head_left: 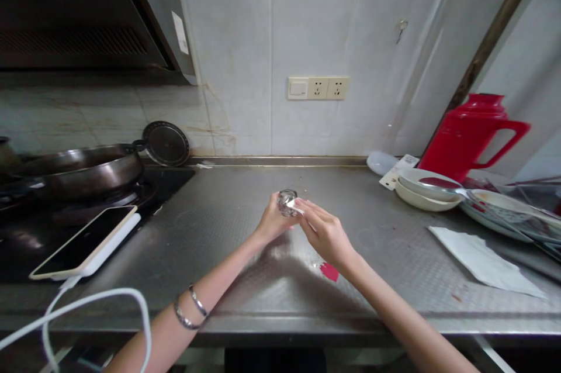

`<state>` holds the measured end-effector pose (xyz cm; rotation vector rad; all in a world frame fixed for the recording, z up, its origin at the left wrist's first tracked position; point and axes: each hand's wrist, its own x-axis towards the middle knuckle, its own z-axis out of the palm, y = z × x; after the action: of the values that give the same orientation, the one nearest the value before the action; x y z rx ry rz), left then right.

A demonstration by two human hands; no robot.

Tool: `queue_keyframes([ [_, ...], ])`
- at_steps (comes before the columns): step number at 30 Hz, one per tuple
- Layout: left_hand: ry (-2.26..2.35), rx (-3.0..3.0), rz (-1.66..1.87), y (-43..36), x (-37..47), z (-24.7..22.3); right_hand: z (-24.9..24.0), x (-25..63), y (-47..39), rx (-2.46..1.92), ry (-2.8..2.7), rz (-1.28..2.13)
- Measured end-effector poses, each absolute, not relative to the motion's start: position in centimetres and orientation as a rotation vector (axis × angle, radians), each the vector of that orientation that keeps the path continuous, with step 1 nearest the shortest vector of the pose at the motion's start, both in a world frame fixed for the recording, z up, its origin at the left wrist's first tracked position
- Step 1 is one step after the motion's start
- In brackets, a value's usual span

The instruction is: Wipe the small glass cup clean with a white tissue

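Observation:
Near the middle of the steel counter [219, 209], my left hand [274, 222] is closed around a small clear, dark-patterned container, perhaps a glass [287, 197]. My right hand [323, 228] meets it from the right, with fingers pressed together over a small white piece, perhaps tissue [294, 204], at the container's near side. A torn red scrap [329, 271] lies on the counter just below my right hand.
On the left, a steel pan [87, 174] sits on the black stove, with a phone [85, 241] and white cable [100, 292] nearer. Bowls [427, 200], a red thermos [468, 136] and a white paper sheet [486, 262] are on the right.

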<state>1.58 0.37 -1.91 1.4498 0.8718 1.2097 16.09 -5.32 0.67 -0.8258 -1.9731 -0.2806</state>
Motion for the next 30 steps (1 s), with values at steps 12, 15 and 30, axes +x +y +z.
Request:
queue_keyframes([
  [12, 0.976, 1.869, 1.233, -1.0, 1.9, -1.1, 3.3, 15.8, -1.8, -1.260, -1.635, 0.199],
  [15, 0.972, 1.895, 1.224, -0.8, 1.7, -1.2, 3.2, 14.7, -2.3, -1.250, -1.629, 0.238],
  [30, 0.920, 1.513, 1.066, -0.7, 1.6, -0.7, 1.9, 14.1, -4.3, -1.146, -1.588, 0.343],
])
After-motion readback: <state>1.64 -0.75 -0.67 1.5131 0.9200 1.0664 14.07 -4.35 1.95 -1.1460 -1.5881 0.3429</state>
